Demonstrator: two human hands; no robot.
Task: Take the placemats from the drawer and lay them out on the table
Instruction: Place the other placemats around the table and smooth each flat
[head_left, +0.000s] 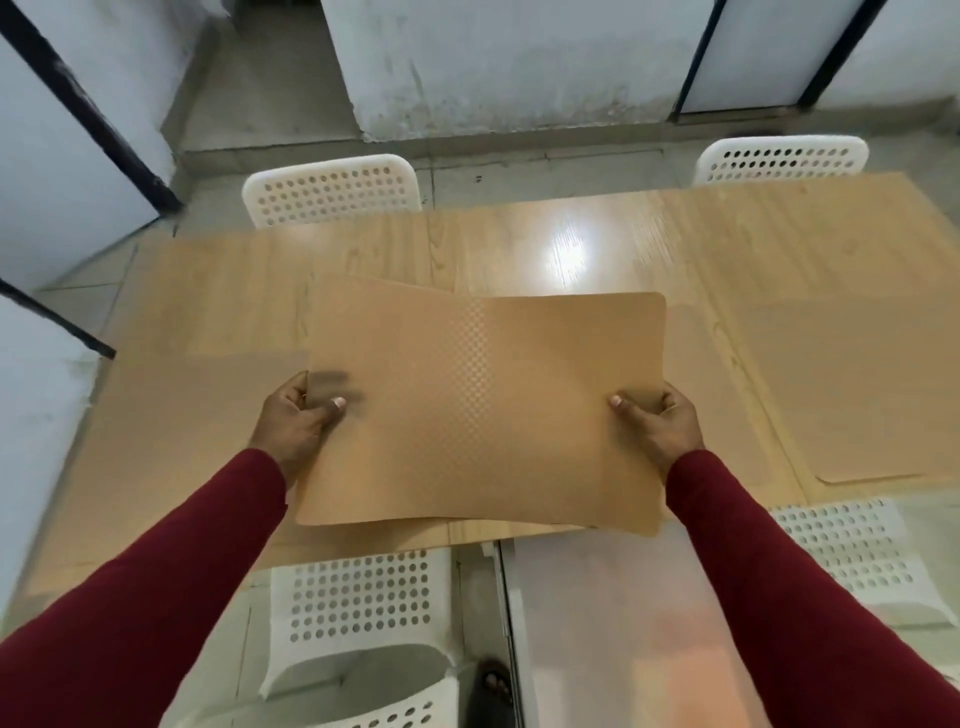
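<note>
I hold a tan placemat (483, 410) flat above the near edge of the wooden table (519, 249). My left hand (298, 421) grips its left side, thumb on top. My right hand (657, 423) grips its right side the same way. A corner of a second tan mat (363, 288) shows from under the far left edge of the held one. Another placemat (852, 389) lies flat on the table at the right. A faint mat shape (197, 415) seems to lie on the table at the left, too blurred to be sure.
White perforated chairs stand around the table: two on the far side (332, 192) (784, 158) and two on my side (363, 618) (852, 551). My foot (491, 686) is on the tiled floor. White walls with black frames (93, 119) close in at left and back.
</note>
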